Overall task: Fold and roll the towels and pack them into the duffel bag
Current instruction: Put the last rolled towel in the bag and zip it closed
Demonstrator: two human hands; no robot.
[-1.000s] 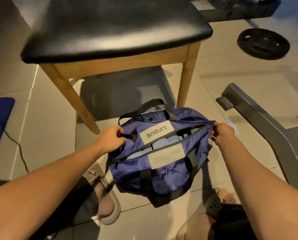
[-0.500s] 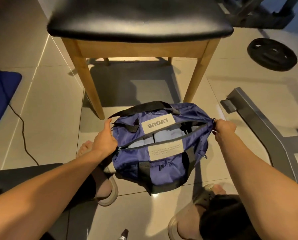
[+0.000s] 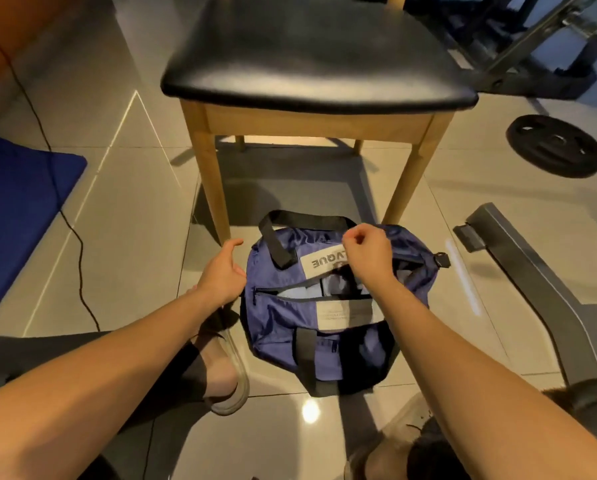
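Head view: blue bag [image 3: 283,327] on floor [image 3: 134,237], near side of chair [image 3: 317,57]; zip [image 3: 265,290] part open, pale towel [image 3: 298,293] inside; left hand [image 3: 222,271] relaxed, fingers loose, just beside bag's left end; right hand [image 3: 368,256] curled over bag top, cannot tell whether it grips anything

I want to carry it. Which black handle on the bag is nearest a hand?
The far handle, looping up at the duffel bag's back edge, beside the right hand. The near handle hangs down the front, away from that hand.
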